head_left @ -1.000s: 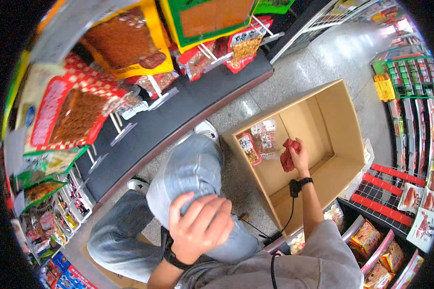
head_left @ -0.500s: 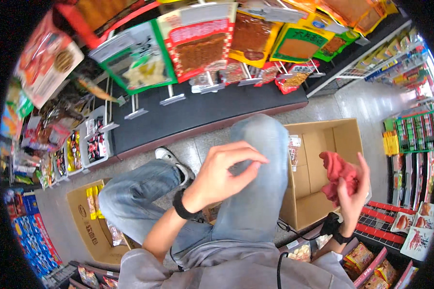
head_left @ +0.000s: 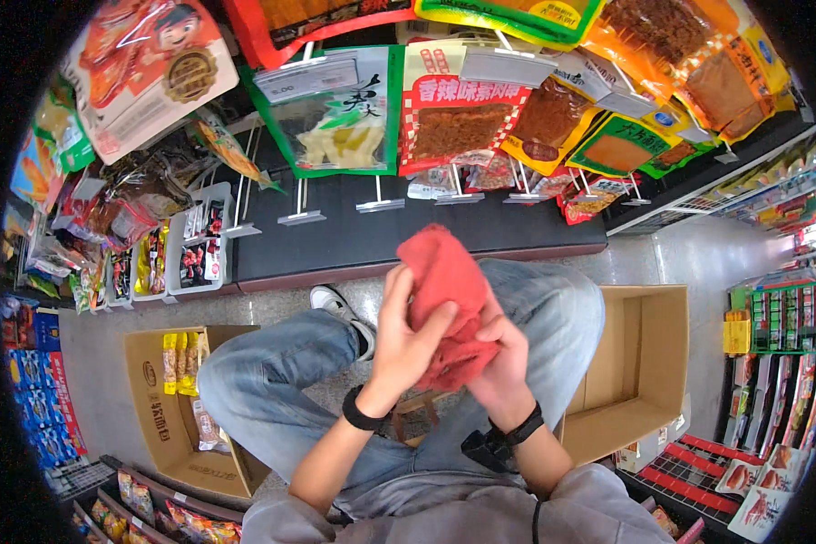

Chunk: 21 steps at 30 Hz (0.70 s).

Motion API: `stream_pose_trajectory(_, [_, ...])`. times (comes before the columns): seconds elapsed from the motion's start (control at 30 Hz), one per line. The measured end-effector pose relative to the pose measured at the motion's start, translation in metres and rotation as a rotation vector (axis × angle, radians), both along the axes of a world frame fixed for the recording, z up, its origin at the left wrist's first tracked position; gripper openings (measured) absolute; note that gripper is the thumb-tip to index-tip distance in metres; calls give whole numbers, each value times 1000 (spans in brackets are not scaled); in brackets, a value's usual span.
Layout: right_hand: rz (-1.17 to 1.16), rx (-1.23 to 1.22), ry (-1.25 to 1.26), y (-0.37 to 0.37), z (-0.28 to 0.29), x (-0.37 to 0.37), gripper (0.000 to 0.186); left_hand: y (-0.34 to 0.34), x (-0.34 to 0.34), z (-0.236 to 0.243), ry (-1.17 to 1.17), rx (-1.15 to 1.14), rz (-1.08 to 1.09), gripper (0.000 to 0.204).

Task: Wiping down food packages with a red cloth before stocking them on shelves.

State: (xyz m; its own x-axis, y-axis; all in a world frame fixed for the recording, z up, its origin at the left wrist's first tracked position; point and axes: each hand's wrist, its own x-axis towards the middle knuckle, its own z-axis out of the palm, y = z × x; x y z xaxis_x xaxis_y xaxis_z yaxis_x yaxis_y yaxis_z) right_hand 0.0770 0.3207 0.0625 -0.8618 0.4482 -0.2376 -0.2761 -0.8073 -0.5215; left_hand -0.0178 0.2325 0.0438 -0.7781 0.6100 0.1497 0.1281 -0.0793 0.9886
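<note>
A crumpled red cloth (head_left: 446,281) is held up over my lap between both hands. My left hand (head_left: 405,335) grips its left side, thumb across the front. Around its lower right side closes my right hand (head_left: 501,354), with part of the fingers hidden by the folds. Beyond the cloth stands the dark shelf base (head_left: 426,240), below rows of hanging snack packets.
At my right is an open cardboard box (head_left: 630,363); another cardboard box (head_left: 190,435) with yellow packets (head_left: 181,363) sits at my left. Snack packets (head_left: 344,118) hang on hooks ahead. A red-barred wire rack (head_left: 689,467) stands at the lower right.
My right hand has brought the red cloth from the right-hand box to over my lap. My left hand, holding nothing before, now grips it too. The view has turned.
</note>
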Motion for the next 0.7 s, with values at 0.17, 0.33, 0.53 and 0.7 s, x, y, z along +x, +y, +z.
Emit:
stream_pose_trajectory(0.17, [235,-30,-189,13,-41,13,71,-2,-13,-27,-311,136,85,40])
stream_pose_trajectory(0.33, [361,509,-378,23,-46,16,26,-16,-30,-19,-368,184,65,41])
stream_pose_trajectory(0.53, [101,1029,-402,29,-44,11,28,-29,-52,3,-7,72,5,76])
stream_pose_trajectory(0.7, [195,1110,-361,48,-18,15,30,-68,-70,14,-337,37,-199,76])
